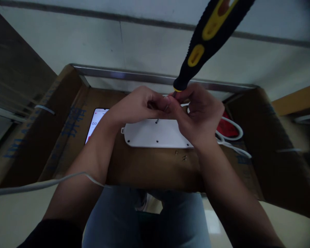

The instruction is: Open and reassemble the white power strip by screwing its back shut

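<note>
Two bare hands meet above a long white casing (pixel 156 133), which looks like the back of a power strip and lies flat on brown cardboard. The left hand (pixel 142 105) and the right hand (pixel 203 112) both pinch the thin metal shaft of a screwdriver (pixel 196 51), fingertips touching one another. Its black-and-yellow handle slants up and to the right, over the casing's far side, with no palm around it. The tip shows just above the casing's far half; whether a screw sits on it is too small to tell.

The casing is probably light, stiff plastic, smooth enough to slide on the cardboard if pushed. Its long edges or ends look the best places to steady it, clear of the dark screw holes along the near edge. The screwdriver should be rigid and top-heavy held this low; its thick, ribbed handle offers the surer grip, the slim shaft better aim.

Just off the casing's near edge lie a few tiny screws (pixel 184 158), likely hard to pick up and easily knocked away; fingertips would suit them. To the casing's right, a white cable (pixel 237 129) loops loosely, apparently springy. To its left lies a lit phone (pixel 93 127), partly behind the left forearm.
</note>
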Demonstrator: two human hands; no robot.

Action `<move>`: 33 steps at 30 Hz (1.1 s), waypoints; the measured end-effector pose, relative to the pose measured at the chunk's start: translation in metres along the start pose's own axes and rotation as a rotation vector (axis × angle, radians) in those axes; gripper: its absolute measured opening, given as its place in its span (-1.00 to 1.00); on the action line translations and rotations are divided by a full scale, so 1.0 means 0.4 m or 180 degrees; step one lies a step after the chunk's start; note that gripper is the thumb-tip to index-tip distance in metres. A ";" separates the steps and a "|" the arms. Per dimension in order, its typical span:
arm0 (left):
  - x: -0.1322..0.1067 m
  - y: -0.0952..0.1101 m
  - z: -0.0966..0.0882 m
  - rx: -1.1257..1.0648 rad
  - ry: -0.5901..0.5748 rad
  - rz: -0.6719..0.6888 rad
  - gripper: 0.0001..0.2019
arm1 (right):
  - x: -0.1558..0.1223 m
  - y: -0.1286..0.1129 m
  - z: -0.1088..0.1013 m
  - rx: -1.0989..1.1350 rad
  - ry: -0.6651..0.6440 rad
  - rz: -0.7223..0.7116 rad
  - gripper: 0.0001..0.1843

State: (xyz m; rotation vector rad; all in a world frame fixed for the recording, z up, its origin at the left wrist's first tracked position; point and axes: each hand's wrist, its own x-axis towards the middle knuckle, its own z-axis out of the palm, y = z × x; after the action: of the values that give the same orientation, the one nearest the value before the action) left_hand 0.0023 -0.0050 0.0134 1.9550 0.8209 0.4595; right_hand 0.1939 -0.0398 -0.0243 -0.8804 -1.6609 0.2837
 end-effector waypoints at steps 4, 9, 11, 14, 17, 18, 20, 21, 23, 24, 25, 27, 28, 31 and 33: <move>-0.004 -0.003 -0.014 -0.0115 -0.0227 0.0238 -0.74 | 0.004 0.005 -0.004 0.0053 -0.0071 -0.0035 -0.85; 0.000 -0.014 -0.021 0.0138 -0.0123 0.0170 -0.74 | 0.028 -0.013 -0.014 0.0020 -0.0198 0.0074 -0.83; -0.003 -0.013 -0.022 0.0166 -0.0085 0.0171 -0.72 | 0.057 -0.035 -0.012 0.0416 -0.0019 0.0120 -0.61; -0.009 -0.007 -0.022 0.0074 -0.0069 0.0134 -0.71 | 0.119 -0.097 0.001 0.0965 0.0324 0.0006 -0.53; -0.012 -0.002 -0.021 0.0036 0.0003 0.0011 -0.72 | 0.176 -0.169 0.025 0.0703 0.0252 -0.0103 -0.82; -0.011 -0.003 -0.020 0.0023 0.0010 0.0004 -0.72 | 0.188 -0.185 0.033 0.0559 0.0332 0.0051 -0.94; -0.009 -0.008 -0.020 -0.0017 0.0016 0.0031 -0.72 | 0.205 -0.196 0.043 0.0238 0.0288 0.0442 -0.84; -0.008 -0.012 -0.019 -0.0034 0.0025 0.0049 -0.73 | 0.210 -0.191 0.043 0.0094 0.0057 0.0538 -0.77; -0.005 -0.019 -0.017 -0.0066 0.0093 0.0090 -0.75 | 0.216 -0.164 0.034 -0.0089 -0.0586 0.0510 -0.63; -0.003 -0.020 -0.016 -0.0080 0.0146 0.0112 -0.77 | 0.218 -0.146 0.027 -0.0134 -0.0821 0.0475 -0.58; -0.001 -0.021 -0.014 -0.0093 0.0202 0.0133 -0.78 | 0.219 -0.128 0.018 -0.0151 -0.0946 0.0457 -0.54; 0.001 -0.019 -0.011 -0.0111 0.0284 0.0181 -0.82 | 0.221 -0.098 0.004 -0.0135 -0.0999 0.0444 -0.50; 0.003 -0.018 -0.009 -0.0121 0.0306 0.0197 -0.84 | 0.223 -0.088 -0.001 -0.0116 -0.0979 0.0439 -0.49; 0.006 -0.014 -0.003 -0.0188 0.0390 0.0236 -0.88 | 0.239 -0.073 0.000 -0.0069 -0.0911 0.0412 -0.47; 0.008 -0.014 0.000 -0.0214 0.0477 0.0238 -0.89 | 0.257 -0.070 0.013 -0.0041 -0.0859 0.0395 -0.47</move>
State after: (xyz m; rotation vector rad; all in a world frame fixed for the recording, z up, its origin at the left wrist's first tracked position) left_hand 0.0026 -0.0008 0.0085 1.9109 0.8177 0.6763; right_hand 0.1739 0.0120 0.0669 -0.9904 -1.8599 0.4955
